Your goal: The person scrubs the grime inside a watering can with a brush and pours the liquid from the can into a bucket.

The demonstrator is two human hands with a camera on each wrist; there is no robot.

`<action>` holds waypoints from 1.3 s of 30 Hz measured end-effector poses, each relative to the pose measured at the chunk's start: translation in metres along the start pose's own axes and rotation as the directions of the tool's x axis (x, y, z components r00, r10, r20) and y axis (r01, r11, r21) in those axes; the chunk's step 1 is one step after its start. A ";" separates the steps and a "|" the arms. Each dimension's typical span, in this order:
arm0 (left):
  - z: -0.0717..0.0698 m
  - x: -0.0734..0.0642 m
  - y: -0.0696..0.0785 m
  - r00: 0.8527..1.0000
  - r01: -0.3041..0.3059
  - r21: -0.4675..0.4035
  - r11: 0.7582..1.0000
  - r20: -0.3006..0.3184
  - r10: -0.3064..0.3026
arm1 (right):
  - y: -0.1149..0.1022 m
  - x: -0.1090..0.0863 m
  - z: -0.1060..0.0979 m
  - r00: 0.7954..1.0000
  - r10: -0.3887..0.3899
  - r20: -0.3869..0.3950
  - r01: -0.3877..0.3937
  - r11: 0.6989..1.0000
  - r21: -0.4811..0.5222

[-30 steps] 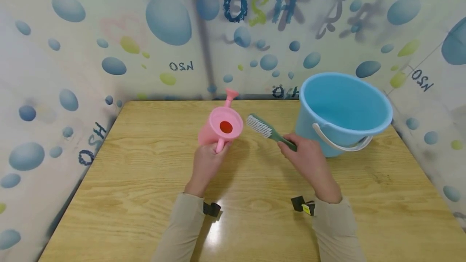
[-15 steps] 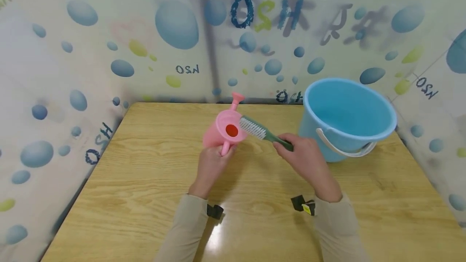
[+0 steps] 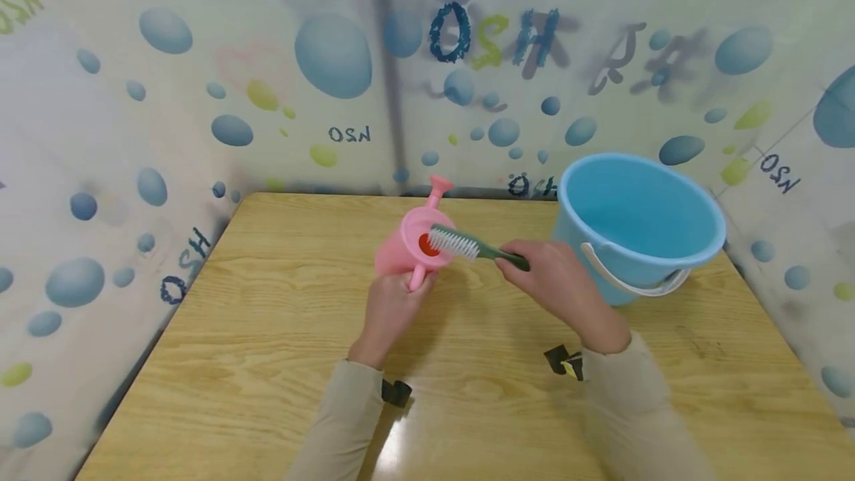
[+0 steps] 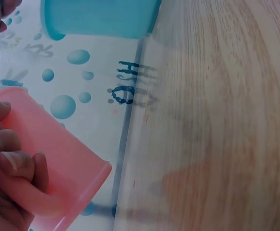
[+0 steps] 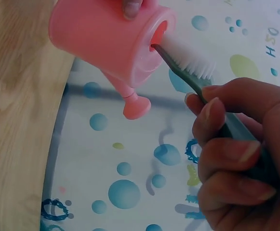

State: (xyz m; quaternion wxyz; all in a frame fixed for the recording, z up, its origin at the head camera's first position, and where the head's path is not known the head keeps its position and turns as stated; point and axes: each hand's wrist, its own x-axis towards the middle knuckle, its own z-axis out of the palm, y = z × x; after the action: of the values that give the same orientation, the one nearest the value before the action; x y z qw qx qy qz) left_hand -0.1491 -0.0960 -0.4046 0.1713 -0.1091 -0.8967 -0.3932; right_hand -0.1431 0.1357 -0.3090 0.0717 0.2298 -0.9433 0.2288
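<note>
A pink watering can (image 3: 394, 252) is held tilted above the table, its round top opening facing the right side and its sprinkler spout pointing to the back. My left hand (image 3: 390, 310) grips its handle, fingers curled round it in the left wrist view (image 4: 14, 159). In my right hand (image 3: 557, 280) is a green brush (image 3: 490, 251) with white bristles, held by its handle. The brush head overlaps the can's opening in the head view. From the right wrist, the brush tip (image 5: 161, 52) shows right at the opening's edge, bristles (image 5: 190, 60) facing away from the spout.
A large blue bucket (image 3: 574, 221) with a white handle (image 3: 628, 284) stands at the back right of the wooden table (image 3: 267, 332), close behind my right hand. A curtain printed with blue bubbles (image 3: 334, 58) hangs behind the table and along both sides.
My right hand has moved left with the brush, bringing its head from beside the watering can to over the can's opening. My left hand keeps its hold; the head view has shifted slightly.
</note>
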 end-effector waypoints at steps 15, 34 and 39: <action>0.000 0.000 0.001 0.997 -0.068 0.056 0.996 -0.038 0.071 | -0.010 0.015 -0.018 0.992 -0.107 0.063 0.117 0.975 -0.190; 0.000 0.001 -0.001 0.993 -0.103 0.091 0.990 -0.042 0.107 | -0.021 0.022 -0.030 0.968 -0.230 0.106 0.251 0.922 -0.294; 0.000 0.000 -0.001 0.994 -0.099 0.082 0.992 -0.034 0.102 | -0.027 0.029 -0.037 0.959 -0.217 0.183 0.265 0.917 -0.300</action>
State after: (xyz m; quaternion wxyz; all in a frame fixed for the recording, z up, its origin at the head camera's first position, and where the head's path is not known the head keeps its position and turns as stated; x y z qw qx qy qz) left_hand -0.1494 -0.0967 -0.4046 0.2123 -0.1396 -0.9016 -0.3500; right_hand -0.1548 0.1203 -0.2586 0.0667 0.3457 -0.9350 0.0440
